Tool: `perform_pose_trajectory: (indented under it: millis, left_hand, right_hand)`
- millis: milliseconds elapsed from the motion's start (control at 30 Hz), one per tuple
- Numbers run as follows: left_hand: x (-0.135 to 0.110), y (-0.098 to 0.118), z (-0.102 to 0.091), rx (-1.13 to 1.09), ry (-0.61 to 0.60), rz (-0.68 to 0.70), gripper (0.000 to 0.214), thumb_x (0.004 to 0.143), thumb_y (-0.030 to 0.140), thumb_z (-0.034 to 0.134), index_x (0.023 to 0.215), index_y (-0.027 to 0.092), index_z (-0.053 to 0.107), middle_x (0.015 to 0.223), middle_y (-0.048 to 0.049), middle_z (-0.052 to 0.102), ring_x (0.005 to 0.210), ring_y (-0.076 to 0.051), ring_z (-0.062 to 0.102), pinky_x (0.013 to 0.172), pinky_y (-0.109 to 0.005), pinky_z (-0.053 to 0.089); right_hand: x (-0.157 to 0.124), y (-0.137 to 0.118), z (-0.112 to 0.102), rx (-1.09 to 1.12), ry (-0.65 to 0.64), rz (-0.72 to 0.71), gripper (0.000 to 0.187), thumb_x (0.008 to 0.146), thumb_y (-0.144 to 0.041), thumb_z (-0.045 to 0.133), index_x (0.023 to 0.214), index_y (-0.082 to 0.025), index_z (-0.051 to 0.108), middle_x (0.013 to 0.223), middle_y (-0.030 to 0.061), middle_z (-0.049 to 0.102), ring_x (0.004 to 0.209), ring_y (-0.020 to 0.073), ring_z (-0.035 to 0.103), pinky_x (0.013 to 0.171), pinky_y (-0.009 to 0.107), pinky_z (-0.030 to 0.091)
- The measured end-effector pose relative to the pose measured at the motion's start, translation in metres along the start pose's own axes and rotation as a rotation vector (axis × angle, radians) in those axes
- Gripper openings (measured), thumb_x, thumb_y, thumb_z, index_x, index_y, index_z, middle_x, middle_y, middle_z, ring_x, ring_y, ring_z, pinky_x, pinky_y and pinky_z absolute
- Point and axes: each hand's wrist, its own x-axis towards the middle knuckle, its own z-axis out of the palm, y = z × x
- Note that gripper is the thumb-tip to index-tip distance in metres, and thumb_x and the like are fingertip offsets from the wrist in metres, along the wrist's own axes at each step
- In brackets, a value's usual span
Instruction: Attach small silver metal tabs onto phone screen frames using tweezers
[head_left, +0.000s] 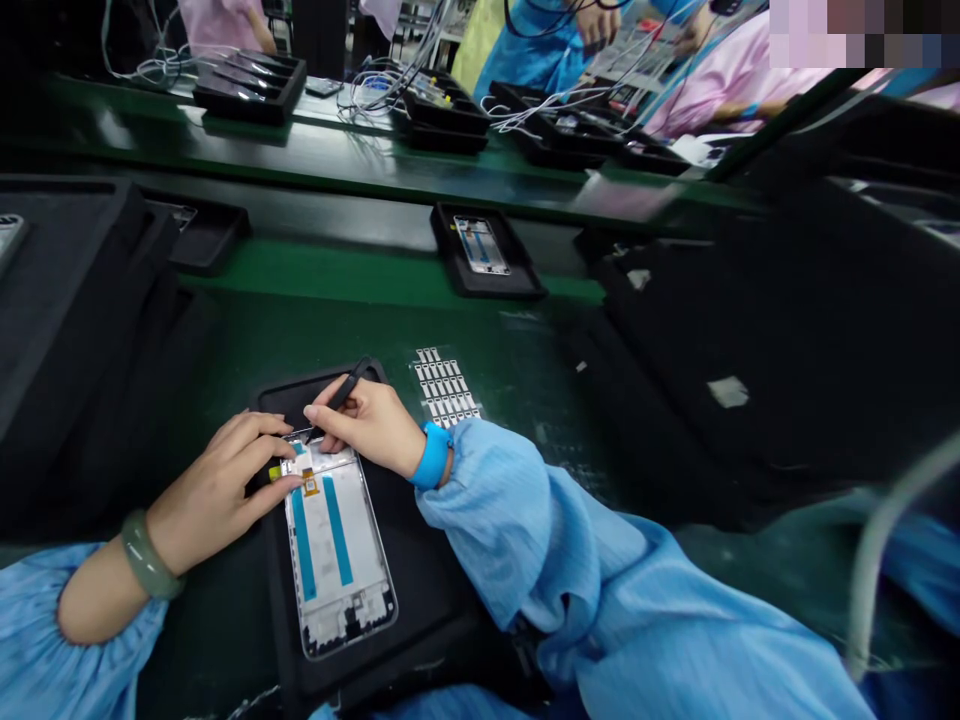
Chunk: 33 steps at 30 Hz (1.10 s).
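Left sleeve (52,630): pale blue smock fabric, finely ribbed, puffy, gathered into a tight elastic cuff
Right sleeve (540,530): same pale blue ribbed fabric, loose and heavily creased, bunched toward a gathered cuff
Left wrist: thick pale green bangle (142,556), smooth and glossy, jade-like
Right wrist: wide bright blue wrist strap (432,456), smooth and snug
Left hand (214,490): bare, short nails
Right hand (367,425): bare, short nails

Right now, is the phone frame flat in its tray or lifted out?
Flat: the phone frame sits in the black tray, the left hand resting on its upper end.
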Motion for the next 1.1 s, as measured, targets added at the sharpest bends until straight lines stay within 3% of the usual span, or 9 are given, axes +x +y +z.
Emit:
perform_pose_trajectory:
  millis: [133, 367, 567, 767, 833, 1100]
  left_hand:
    - [0.0, 0.0, 0.0, 0.053, -0.005, -0.003, 0.026, 0.083, 0.035, 0.054, 0.104, 0.022, 0.054, 0.109, -0.0062, 0.057, 0.111, -0.021, 0.05, 0.106, -0.051, 0.027]
    - [0.0, 0.002, -0.001, 0.174, -0.001, 0.069, 0.026, 0.085, 0.031, 0.051, 0.109, 0.028, 0.059, 0.111, -0.0059, 0.055, 0.106, -0.022, 0.051, 0.097, -0.047, 0.037]
    - [0.0, 0.022, -0.001, 0.377, 0.012, 0.043, 0.029, 0.086, 0.033, 0.048, 0.111, 0.022, 0.057, 0.108, -0.0095, 0.058, 0.104, -0.024, 0.052, 0.095, -0.05, 0.038]
    - [0.0, 0.035, 0.002, 0.463, 0.014, 0.0, 0.026, 0.086, 0.03, 0.045, 0.108, 0.02, 0.058, 0.109, -0.0103, 0.059, 0.105, -0.025, 0.054, 0.1, -0.055, 0.031]
    - [0.0, 0.037, 0.004, 0.476, 0.021, -0.016, 0.026, 0.087, 0.03, 0.045, 0.107, 0.019, 0.058, 0.11, -0.0114, 0.058, 0.106, -0.026, 0.054, 0.101, -0.056, 0.029]
    - [-0.005, 0.034, 0.013, 0.472, 0.036, -0.056, 0.034, 0.087, 0.032, 0.046, 0.117, 0.017, 0.053, 0.116, -0.0126, 0.058, 0.111, -0.028, 0.052, 0.102, -0.057, 0.027]
  right_hand:
    - [-0.002, -0.002, 0.0, -0.026, 0.001, -0.012, 0.028, 0.071, -0.04, 0.067, 0.08, -0.015, 0.058, 0.053, -0.0014, 0.06, 0.05, 0.0125, 0.063, 0.048, 0.021, 0.052]
    - [-0.002, -0.004, 0.0, -0.105, -0.023, -0.046, 0.026, 0.076, -0.041, 0.061, 0.082, -0.016, 0.056, 0.056, -0.0011, 0.061, 0.054, 0.0138, 0.065, 0.053, 0.023, 0.053]
    - [-0.004, -0.009, 0.0, -0.291, -0.055, -0.154, 0.02, 0.079, -0.038, 0.059, 0.083, -0.018, 0.057, 0.063, -0.0007, 0.062, 0.063, 0.0134, 0.066, 0.06, 0.023, 0.053]
    - [0.002, -0.009, -0.003, 0.099, 0.119, -0.134, 0.029, 0.074, -0.044, 0.062, 0.082, -0.018, 0.052, 0.067, -0.0026, 0.059, 0.062, 0.0112, 0.065, 0.061, 0.024, 0.056]
    - [0.006, -0.009, -0.003, 0.161, 0.12, -0.135, 0.03, 0.071, -0.042, 0.065, 0.081, -0.018, 0.051, 0.069, -0.0027, 0.058, 0.063, 0.0105, 0.064, 0.062, 0.024, 0.056]
    - [0.012, -0.003, -0.003, -0.005, 0.003, -0.116, 0.018, 0.076, -0.031, 0.06, 0.084, -0.019, 0.049, 0.075, -0.0007, 0.06, 0.065, 0.0115, 0.063, 0.066, 0.027, 0.055]
